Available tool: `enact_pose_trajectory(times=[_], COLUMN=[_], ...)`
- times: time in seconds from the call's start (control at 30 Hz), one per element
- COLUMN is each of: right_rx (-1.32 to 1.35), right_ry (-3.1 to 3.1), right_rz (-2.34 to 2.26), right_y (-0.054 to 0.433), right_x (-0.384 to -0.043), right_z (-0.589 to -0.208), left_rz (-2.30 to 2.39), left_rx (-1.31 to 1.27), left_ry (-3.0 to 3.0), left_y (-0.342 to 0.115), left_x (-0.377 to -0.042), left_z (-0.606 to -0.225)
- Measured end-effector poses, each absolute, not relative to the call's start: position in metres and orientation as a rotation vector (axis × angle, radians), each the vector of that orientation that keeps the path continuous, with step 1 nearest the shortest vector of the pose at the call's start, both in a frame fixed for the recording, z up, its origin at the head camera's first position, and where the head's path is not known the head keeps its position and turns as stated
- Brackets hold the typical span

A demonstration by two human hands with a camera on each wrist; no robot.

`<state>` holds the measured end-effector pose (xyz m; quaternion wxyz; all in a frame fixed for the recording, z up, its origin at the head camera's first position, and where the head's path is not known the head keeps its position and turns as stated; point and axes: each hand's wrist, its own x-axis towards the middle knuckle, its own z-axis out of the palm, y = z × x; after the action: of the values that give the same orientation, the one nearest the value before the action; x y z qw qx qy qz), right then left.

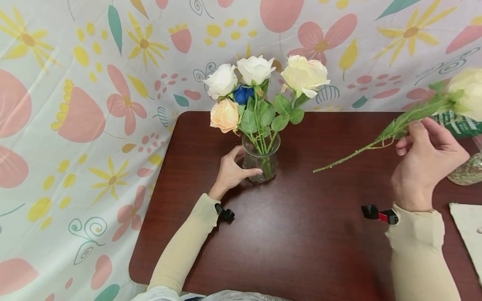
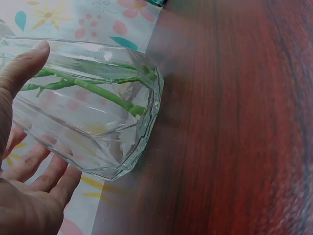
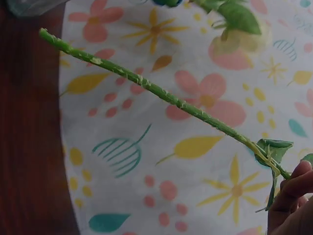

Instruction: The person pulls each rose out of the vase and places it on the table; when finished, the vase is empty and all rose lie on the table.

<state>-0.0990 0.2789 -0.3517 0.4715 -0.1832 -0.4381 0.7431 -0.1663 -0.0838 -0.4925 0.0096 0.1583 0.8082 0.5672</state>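
Observation:
A clear glass vase stands on the table, holding several flowers: white roses, a cream rose, a peach rose and a blue flower. My left hand holds the vase from its left side, thumb in front. In the left wrist view, cut stems show through the glass. To the right, my right hand pinches a pale cream rose by its leafy upper stem. Its bare lower stem points left toward the vase.
Behind my right hand are a green-and-white patterned item and a glass container, both partly hidden. A white cloth or sheet lies at the right edge. The dark wooden table meets a flower-printed fabric backdrop.

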Motion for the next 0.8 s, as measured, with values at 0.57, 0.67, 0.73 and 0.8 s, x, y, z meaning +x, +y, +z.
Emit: enact_pose_trajectory(times=[0.57,0.67,0.73,0.8], right_rx=[-0.595,-0.631,-0.657,-0.693], right_ry=[-1.331,-1.396,-1.435,-1.473], right_rz=[1.878,1.887,1.895,1.917], right_y=[0.340,0.352,0.360,0.368], right_x=[-0.102,-0.103,-0.105,-0.106], right_z=[-0.389,-0.396,-0.400,-0.404], left_rz=[1.774,1.765,1.762,1.760], left_rx=[0.498,0.493,0.491,0.489], left_ry=[2.520,2.525,2.526,2.526], left_y=[-0.086,-0.086,-0.085,-0.085], left_x=[-0.166,-0.166,-0.166,-0.166], left_z=[-0.492,-0.491,-0.491,-0.491])
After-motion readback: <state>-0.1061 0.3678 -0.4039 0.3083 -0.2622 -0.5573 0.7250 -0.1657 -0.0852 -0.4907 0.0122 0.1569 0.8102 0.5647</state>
